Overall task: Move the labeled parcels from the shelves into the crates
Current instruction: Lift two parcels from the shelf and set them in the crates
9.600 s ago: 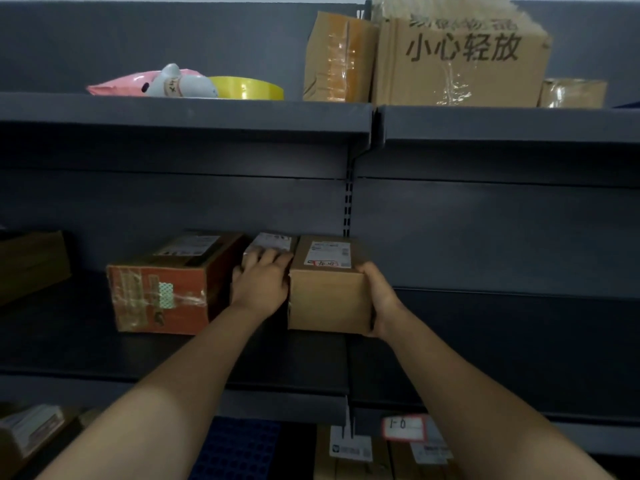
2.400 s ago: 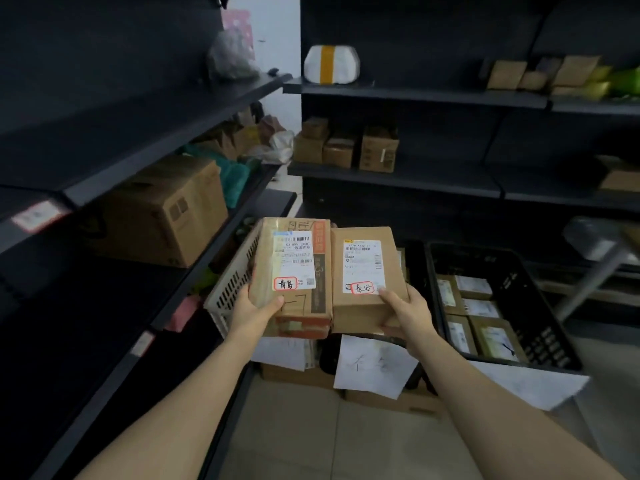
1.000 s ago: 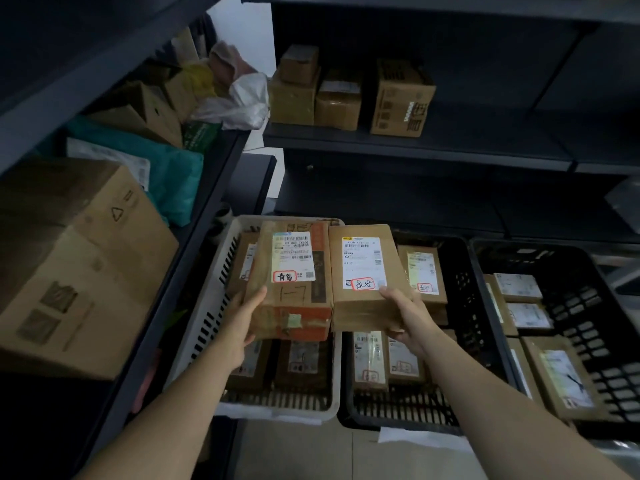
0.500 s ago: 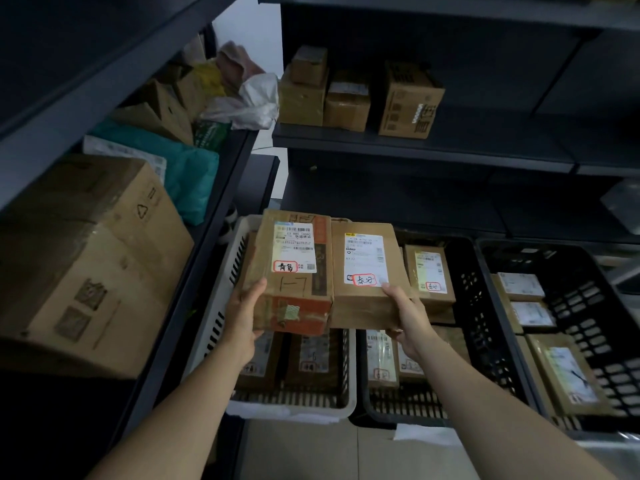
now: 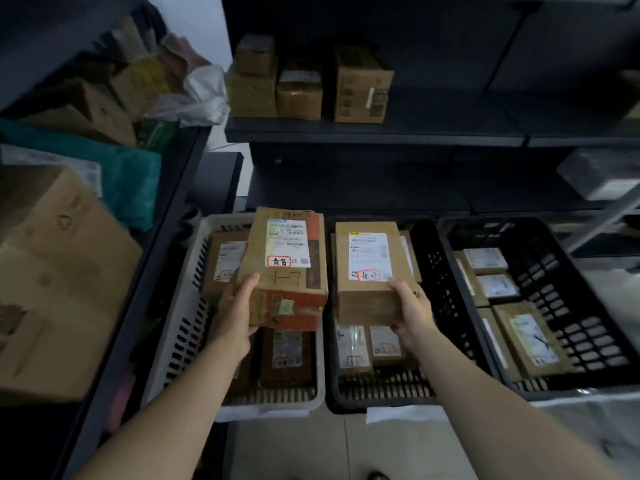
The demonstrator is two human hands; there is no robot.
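Gap opened: left hand point(image 5: 238, 315) grips taped parcel point(image 5: 289, 289), right hand point(image 5: 415, 311) grips plain parcel point(image 5: 367, 299).

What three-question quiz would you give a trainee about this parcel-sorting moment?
1. True or false: the left hand holds the orange-taped cardboard parcel above the white slatted plastic crate.
2. The plain brown cardboard parcel in the right hand hangs over: A) the white crate, B) the middle black plastic crate, C) bare floor.
3. Fill in: ___ crates stand side by side.
Key: 1 true; 2 B; 3 three.
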